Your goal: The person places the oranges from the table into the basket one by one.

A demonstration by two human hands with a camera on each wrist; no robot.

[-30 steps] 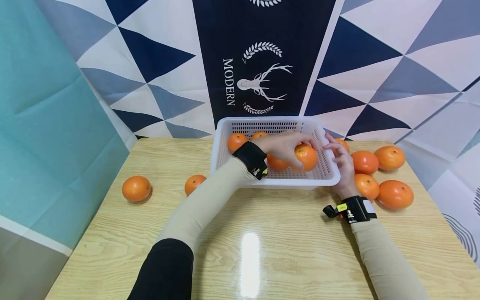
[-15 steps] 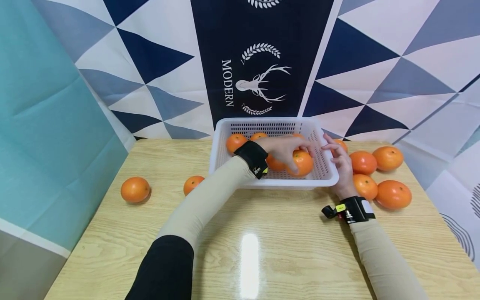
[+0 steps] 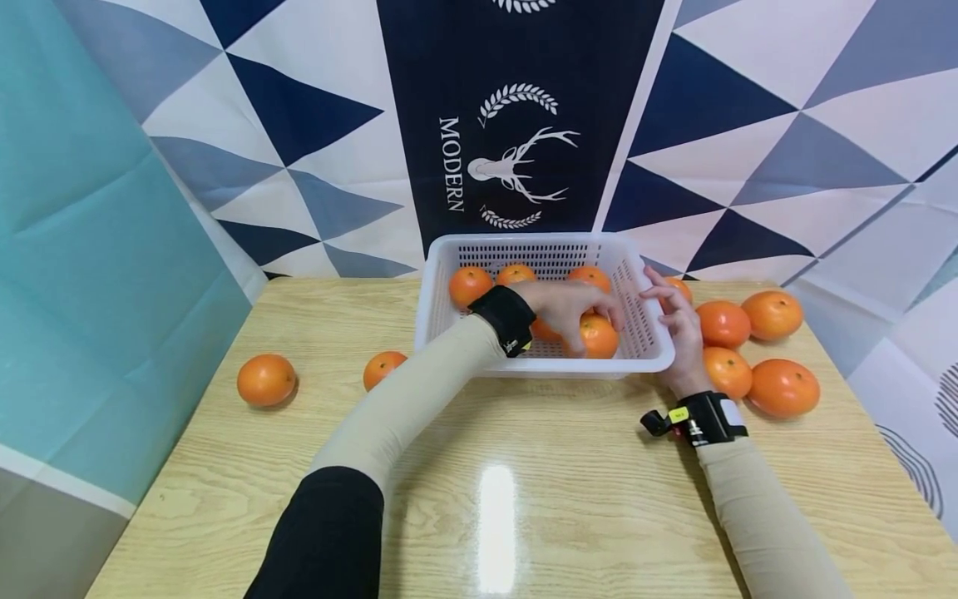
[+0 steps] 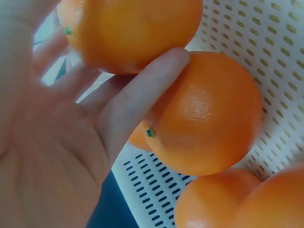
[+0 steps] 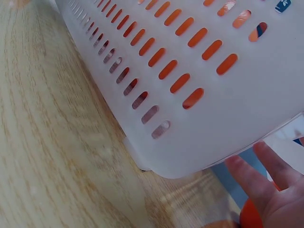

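A white perforated plastic basket (image 3: 649,363) stands near the back of the table and holds several oranges. My left hand (image 3: 565,306) reaches into it and grips an orange (image 3: 600,337) at the front right, thumb on its left and fingers on its far side. In the left wrist view that orange (image 4: 137,33) is at the top; a finger lies between it and a neighbouring orange (image 4: 209,114). My right hand (image 3: 681,333) is at the basket's right end, its extended fingertips (image 5: 240,166) touching the outer wall. It holds nothing.
Several oranges (image 3: 783,388) sit right of my right hand, close to it. One orange (image 3: 266,380) lies at the table's left. Another orange (image 3: 383,368), partly hidden by my left forearm, is near the basket's left end. A patterned cloth (image 3: 329,150) hangs behind.
My left hand has lowered its orange and brought it slightly left and toward the basket's front wall. An orange behind it has come into sight. The right hand stays at the basket's end.
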